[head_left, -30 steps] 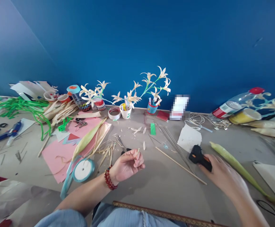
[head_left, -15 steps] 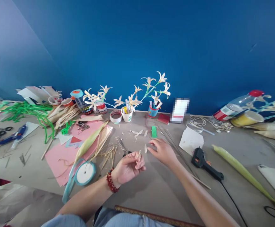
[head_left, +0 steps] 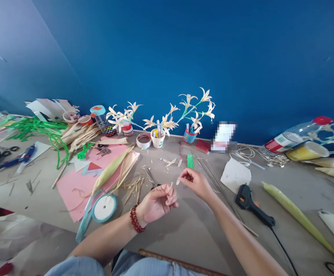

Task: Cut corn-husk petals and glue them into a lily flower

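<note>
My left hand (head_left: 160,201), with a red bead bracelet (head_left: 137,218) at the wrist, is turned palm up and pinches a small pale flower piece (head_left: 171,186) that looks made of corn husk. Close by on the right, the thumb and forefinger of my right hand (head_left: 195,183) are closed on the end of a small whitish petal (head_left: 178,181). A small gap separates the petal from the flower piece. Beyond my fingers, more loose petals (head_left: 170,162) lie on the grey table. Scissors (head_left: 151,177) rest behind my left hand, their handles partly hidden.
A black glue gun (head_left: 253,205) and a green husk (head_left: 299,214) lie on the right. To the left are a ribbon spool (head_left: 104,207), pink paper (head_left: 72,195) and green pipe cleaners (head_left: 48,132). Husk flowers (head_left: 168,123) stand in cups along the blue wall.
My right hand has closed its fingers on the petal and lifted it from the table beside my left hand. The left hand keeps its pinch. The whole view has shifted slightly.
</note>
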{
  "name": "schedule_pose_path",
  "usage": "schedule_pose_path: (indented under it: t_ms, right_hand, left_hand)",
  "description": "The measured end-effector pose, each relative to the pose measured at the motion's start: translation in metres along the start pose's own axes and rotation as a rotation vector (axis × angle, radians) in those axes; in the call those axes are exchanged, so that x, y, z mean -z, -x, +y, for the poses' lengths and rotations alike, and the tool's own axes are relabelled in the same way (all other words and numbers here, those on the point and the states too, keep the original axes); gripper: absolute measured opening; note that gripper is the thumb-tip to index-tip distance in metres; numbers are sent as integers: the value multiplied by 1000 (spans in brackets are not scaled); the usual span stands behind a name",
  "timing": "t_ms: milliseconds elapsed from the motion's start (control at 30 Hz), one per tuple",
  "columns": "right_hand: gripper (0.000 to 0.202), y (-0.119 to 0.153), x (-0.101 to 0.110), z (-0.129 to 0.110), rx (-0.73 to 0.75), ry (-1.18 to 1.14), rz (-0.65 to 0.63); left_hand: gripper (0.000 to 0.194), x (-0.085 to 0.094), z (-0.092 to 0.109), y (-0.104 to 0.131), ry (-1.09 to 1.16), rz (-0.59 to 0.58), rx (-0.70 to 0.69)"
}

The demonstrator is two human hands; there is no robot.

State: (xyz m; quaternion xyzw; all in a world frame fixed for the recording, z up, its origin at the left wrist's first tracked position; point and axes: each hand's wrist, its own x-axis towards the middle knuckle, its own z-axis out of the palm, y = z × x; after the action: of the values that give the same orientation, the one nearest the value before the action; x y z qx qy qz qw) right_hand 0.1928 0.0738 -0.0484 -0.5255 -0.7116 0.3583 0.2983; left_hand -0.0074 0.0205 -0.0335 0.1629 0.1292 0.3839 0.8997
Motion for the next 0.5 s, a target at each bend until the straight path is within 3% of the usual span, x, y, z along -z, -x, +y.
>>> schedule_pose_path:
  t_ms: [233,500]
  right_hand:
    - [19,39,7,-51,-32,-591,57]
    - [8,56,-5,-65,143,-416,154]
  left_hand:
    - [18,-4,-3,1,-29,29,30]
    - [15,-5,-4,1,-37,53,34]
